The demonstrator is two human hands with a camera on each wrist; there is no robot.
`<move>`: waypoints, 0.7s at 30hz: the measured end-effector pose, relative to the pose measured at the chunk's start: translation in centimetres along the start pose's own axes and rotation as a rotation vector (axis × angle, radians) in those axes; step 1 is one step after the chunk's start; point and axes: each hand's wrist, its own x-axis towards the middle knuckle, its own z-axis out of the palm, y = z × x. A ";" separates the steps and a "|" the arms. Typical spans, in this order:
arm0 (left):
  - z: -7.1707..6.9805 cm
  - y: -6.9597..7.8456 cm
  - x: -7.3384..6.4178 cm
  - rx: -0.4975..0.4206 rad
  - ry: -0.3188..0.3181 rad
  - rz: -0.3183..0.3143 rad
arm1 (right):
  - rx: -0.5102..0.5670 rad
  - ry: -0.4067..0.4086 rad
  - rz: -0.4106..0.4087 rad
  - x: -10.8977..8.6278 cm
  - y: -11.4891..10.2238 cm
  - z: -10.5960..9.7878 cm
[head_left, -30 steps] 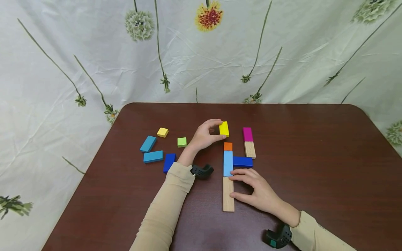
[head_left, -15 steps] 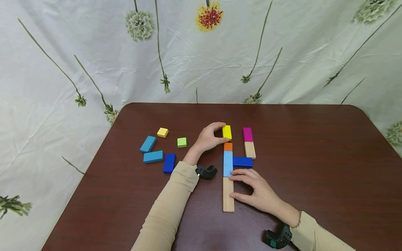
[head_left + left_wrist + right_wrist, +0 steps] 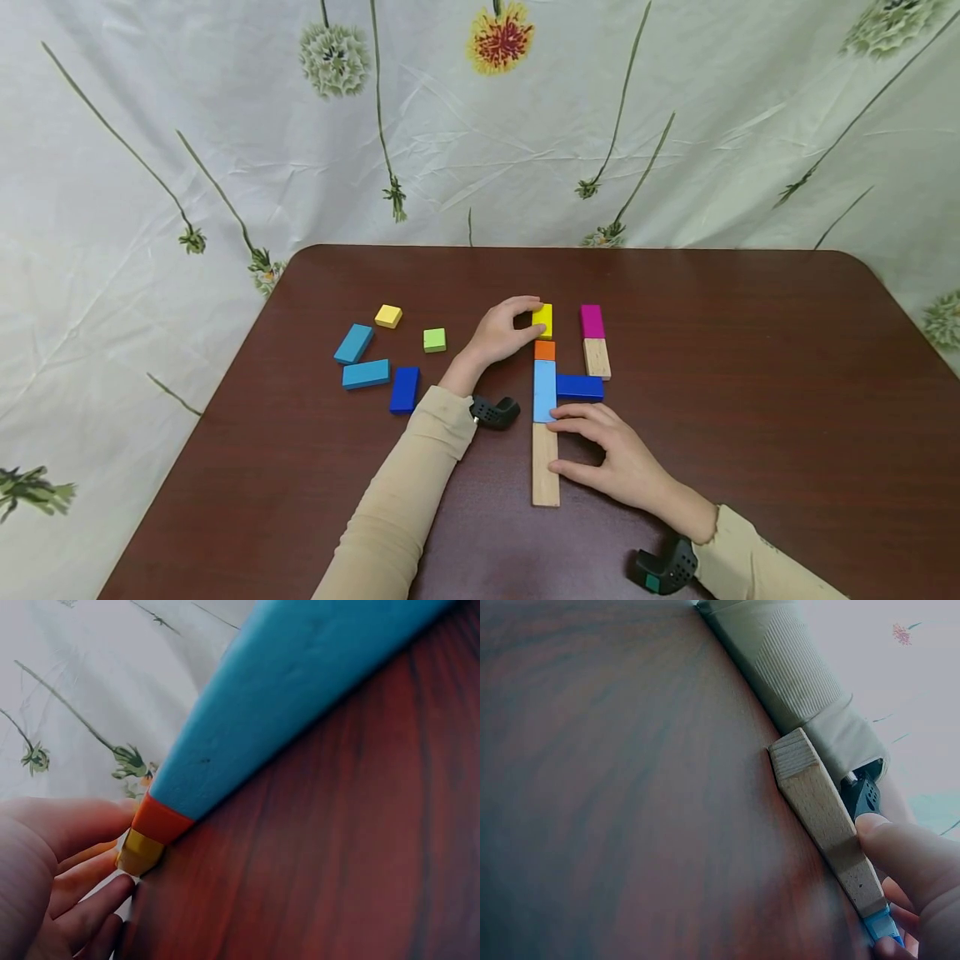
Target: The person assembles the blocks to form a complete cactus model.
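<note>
Head view: left hand (image 3: 498, 331) pinches yellow block (image 3: 545, 316) just past orange block (image 3: 544, 351), maybe touching. Yellow's long side lines up with long wooden block (image 3: 545, 475), which right hand (image 3: 618, 458), farther off, touches loosely.

A reddish-brown tabletop (image 3: 750, 392) with dark grain shows a bright yellow block (image 3: 547, 317), an orange block (image 3: 544, 351), a light blue block (image 3: 544, 387), a plank (image 3: 544, 479) in pale natural wood, a magenta block (image 3: 591, 322) and a lime-green cube (image 3: 434, 340), while the white cloth (image 3: 450, 117) bears printed green-stemmed flowers (image 3: 333, 61) and the sleeves (image 3: 405, 492) are beige.
</note>
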 end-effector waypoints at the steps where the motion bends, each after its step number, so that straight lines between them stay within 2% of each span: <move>1: 0.0 0.0 0.0 0.003 0.000 0.004 | 0.001 0.000 -0.001 0.0 0.0 0.0; 21: 0.1 0.0 -0.1 -0.027 0.021 0.016 | 0.010 0.004 -0.005 0.0 0.1 0.1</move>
